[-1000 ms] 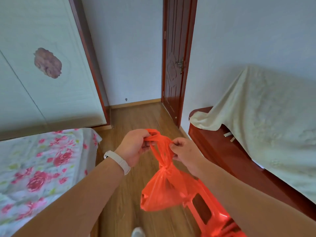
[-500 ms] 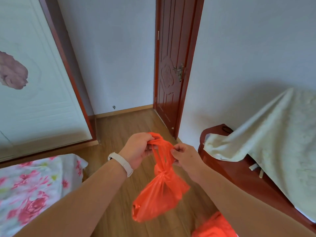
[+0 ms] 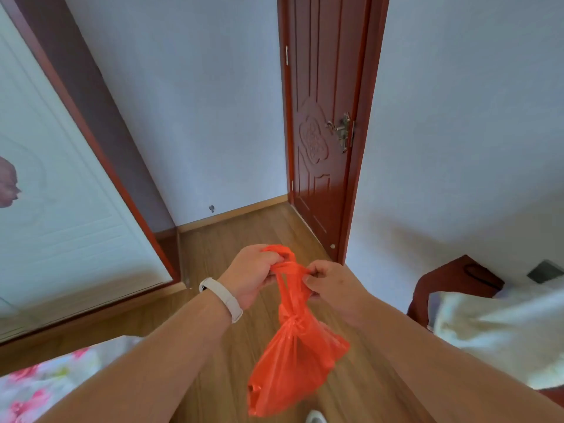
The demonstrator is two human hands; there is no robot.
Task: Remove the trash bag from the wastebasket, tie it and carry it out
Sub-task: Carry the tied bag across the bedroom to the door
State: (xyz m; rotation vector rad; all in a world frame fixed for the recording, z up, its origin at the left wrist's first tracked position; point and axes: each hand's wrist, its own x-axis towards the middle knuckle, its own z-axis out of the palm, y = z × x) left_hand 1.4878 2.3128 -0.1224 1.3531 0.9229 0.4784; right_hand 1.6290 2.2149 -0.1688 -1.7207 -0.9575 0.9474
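Orange trash bag point(image 3: 293, 358) hanging knotted below left grip point(image 3: 253, 277) and right grip point(image 3: 331, 285), both pinching its handles.

soft, even daylight fills the room with no glare, a faint grey shadow lying on the white wall point(image 3: 457, 148) right of the dark red door point(image 3: 320, 117), whose frame bows with wide-angle distortion, while the cream cloth point(image 3: 503, 331) below that shadow smears with motion blur.

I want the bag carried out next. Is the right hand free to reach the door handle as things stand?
Probably not yet: the right hand is pinching the orange trash bag with the left hand. Nothing blocks the way to the door handle.
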